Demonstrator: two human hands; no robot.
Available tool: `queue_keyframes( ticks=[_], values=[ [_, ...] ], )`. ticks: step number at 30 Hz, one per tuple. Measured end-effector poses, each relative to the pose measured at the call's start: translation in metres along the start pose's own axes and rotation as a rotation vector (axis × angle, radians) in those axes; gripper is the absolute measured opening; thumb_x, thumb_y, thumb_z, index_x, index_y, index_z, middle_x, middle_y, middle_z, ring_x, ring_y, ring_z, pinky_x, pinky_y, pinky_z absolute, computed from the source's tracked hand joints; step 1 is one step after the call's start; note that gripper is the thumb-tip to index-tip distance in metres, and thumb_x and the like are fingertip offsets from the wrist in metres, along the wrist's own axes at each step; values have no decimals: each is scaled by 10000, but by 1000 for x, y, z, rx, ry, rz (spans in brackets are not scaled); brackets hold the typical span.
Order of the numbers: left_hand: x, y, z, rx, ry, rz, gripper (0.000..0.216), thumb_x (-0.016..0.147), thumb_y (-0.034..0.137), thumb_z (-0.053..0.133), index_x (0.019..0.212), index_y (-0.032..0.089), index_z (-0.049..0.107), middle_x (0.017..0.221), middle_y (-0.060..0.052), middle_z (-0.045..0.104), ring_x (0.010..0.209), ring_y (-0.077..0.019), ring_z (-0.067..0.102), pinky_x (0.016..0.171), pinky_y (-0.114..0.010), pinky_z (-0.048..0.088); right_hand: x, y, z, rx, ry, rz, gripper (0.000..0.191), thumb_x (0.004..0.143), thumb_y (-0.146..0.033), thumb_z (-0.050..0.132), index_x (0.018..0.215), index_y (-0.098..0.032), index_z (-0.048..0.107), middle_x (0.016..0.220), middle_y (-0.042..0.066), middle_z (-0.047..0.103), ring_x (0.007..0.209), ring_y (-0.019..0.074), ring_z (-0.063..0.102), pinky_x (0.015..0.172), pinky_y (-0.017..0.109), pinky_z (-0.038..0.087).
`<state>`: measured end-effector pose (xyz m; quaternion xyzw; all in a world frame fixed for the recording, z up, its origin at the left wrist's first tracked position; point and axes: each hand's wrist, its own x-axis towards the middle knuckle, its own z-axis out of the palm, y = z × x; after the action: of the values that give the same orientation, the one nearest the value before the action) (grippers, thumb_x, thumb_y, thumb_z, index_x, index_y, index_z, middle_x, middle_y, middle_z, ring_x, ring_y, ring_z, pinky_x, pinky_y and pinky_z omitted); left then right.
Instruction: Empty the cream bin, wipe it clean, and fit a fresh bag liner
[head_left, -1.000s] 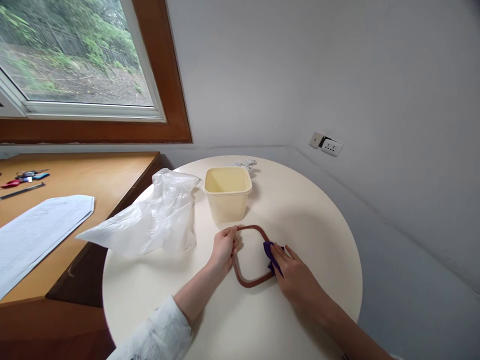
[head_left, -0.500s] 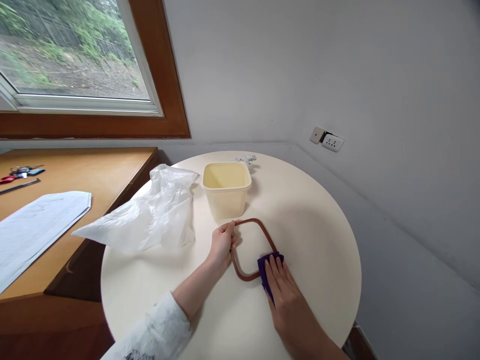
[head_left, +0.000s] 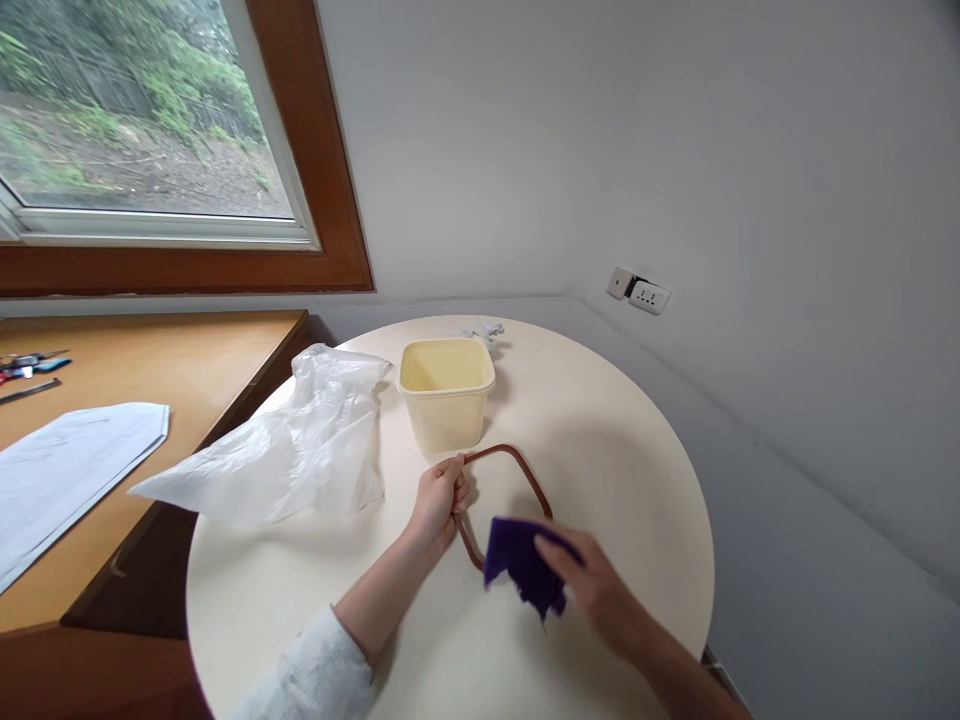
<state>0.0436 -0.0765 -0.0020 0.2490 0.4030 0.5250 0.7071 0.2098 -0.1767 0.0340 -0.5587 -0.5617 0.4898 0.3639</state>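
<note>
A brown square frame with rounded corners point(head_left: 529, 474) is on the white round table point(head_left: 637, 480). My left hand point(head_left: 442, 500) is closed on its upper left corner. In my right hand point(head_left: 592, 575) is a dark purple cloth point(head_left: 521, 560), pinched between thumb and fingers and hanging over the frame's lower right part, which it hides. Just beyond the frame stands a cream plastic tub point(head_left: 448, 410), open at the top.
A crumpled translucent plastic bag point(head_left: 300, 440) lies left of the tub. Behind the tub is a small whitish crumpled item point(head_left: 484, 332). On the wooden desk point(head_left: 225, 350) at left are papers point(head_left: 82, 450) and keys point(head_left: 30, 363). A wall socket point(head_left: 649, 296) is at right.
My right hand has lifted the purple cloth off the frame's lower right part, and the cloth now hangs loosely. My left hand keeps its hold on the frame. The view has shifted slightly.
</note>
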Motion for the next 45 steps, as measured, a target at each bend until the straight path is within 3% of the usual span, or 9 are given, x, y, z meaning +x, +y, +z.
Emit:
queue_keyframes(
  ticks=[2,8,12,16,19,26,37,41,45],
  values=[
    [0,1,0,-3,-12,-8,325,676,324,691,630,166,410,473,118,209,389,-13,157,366,-169,113,22,0,-25,158,202,-4,488,810,-480,509,1116,-117,624,1082,136,648,991,252,605,851,363,498],
    [0,3,-2,-4,-9,-15,286,682,318,683,679,158,447,485,114,225,400,-18,176,371,-164,137,86,10,-87,221,217,130,378,793,-415,543,1005,-123,653,962,128,679,845,224,643,720,317,527],
    [3,3,-2,-5,-6,-22,270,675,315,684,781,128,520,478,121,214,397,-19,163,365,-162,130,112,24,-115,-183,166,154,364,833,-368,448,994,-117,656,929,128,686,795,208,643,673,329,520],
    [6,2,-3,-17,-5,-37,283,663,317,695,782,120,531,474,125,204,389,-14,163,359,-157,120,124,33,-133,-451,393,100,427,807,-234,441,1210,-122,529,1144,154,599,1022,238,567,895,420,418],
    [7,1,-4,-20,-9,-41,278,666,309,693,790,120,531,477,123,214,384,-12,170,357,-154,120,124,37,-124,-578,491,-26,479,834,-204,371,1300,-109,430,1350,146,435,1256,226,376,1060,413,238],
    [3,7,0,-15,6,-74,274,675,305,675,818,115,538,464,123,218,369,-12,173,356,-155,112,125,65,-74,-1085,195,-118,538,930,-396,187,1409,-165,267,1463,91,285,1363,218,201,1084,462,152],
    [2,7,-6,-71,-21,-71,237,679,287,651,700,165,449,452,119,189,375,-20,141,365,-177,95,131,81,-84,-1109,459,-97,563,916,-412,199,1370,-117,352,1430,142,335,1337,272,261,1064,545,134],
    [1,8,-5,-71,-10,-64,362,660,290,662,600,195,318,434,119,190,368,-18,139,366,-183,97,124,55,-62,-764,536,-425,469,917,-364,239,1173,-135,558,1237,148,549,1175,238,476,1004,463,311],
    [-1,12,-3,-80,1,-58,377,653,280,664,587,196,303,425,118,205,365,-16,146,370,-182,102,112,38,-32,-226,290,-301,457,892,-470,330,1001,-148,635,761,67,648,682,176,588,655,297,468]
  ],
)
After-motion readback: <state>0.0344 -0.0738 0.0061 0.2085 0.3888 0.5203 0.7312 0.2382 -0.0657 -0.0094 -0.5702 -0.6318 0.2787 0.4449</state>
